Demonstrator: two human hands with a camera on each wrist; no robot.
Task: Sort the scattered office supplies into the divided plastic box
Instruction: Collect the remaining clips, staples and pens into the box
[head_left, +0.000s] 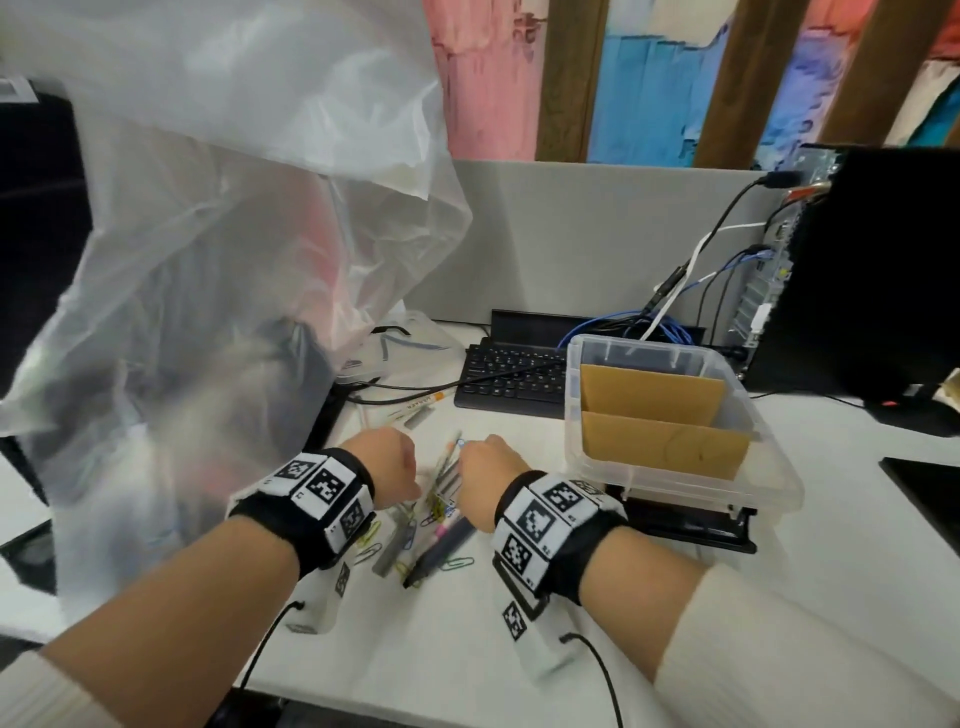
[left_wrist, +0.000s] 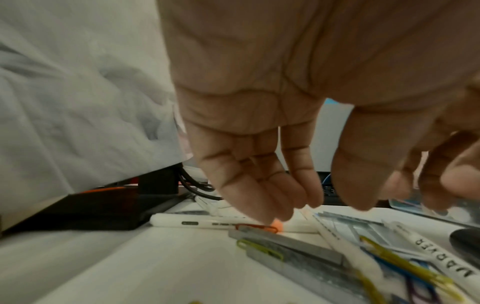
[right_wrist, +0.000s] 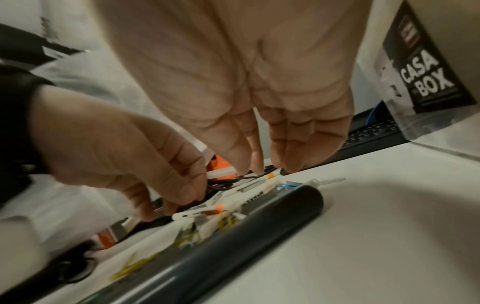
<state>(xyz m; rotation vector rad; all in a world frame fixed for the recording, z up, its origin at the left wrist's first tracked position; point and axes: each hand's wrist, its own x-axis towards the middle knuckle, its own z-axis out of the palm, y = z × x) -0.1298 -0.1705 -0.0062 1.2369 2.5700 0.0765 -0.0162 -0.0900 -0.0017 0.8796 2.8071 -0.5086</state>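
A pile of office supplies lies on the white desk (head_left: 519, 649): white markers (left_wrist: 194, 222), a dark grey pen (head_left: 447, 545) (right_wrist: 233, 236), staple strips (left_wrist: 291, 242) and coloured paper clips (head_left: 457, 563) (left_wrist: 259, 248). My left hand (head_left: 387, 460) (left_wrist: 317, 205) points down, its straight fingertips (left_wrist: 267, 214) touching a white marker's orange end. My right hand (head_left: 485, 462) (right_wrist: 265, 166) hangs beside it over the pile, thumb and fingers pointing down and nearly together, nothing clearly between them. To the right stands the clear plastic box (head_left: 571, 395) (right_wrist: 426, 82) with cardboard dividers (head_left: 660, 441).
A big translucent plastic bag (head_left: 208, 260) fills the left side. Behind the pile are a black keyboard (head_left: 509, 379) and loose cables (head_left: 675, 291). A black computer tower (head_left: 883, 286) stands at the right. A black flat object (head_left: 685, 525) lies under the box's front.
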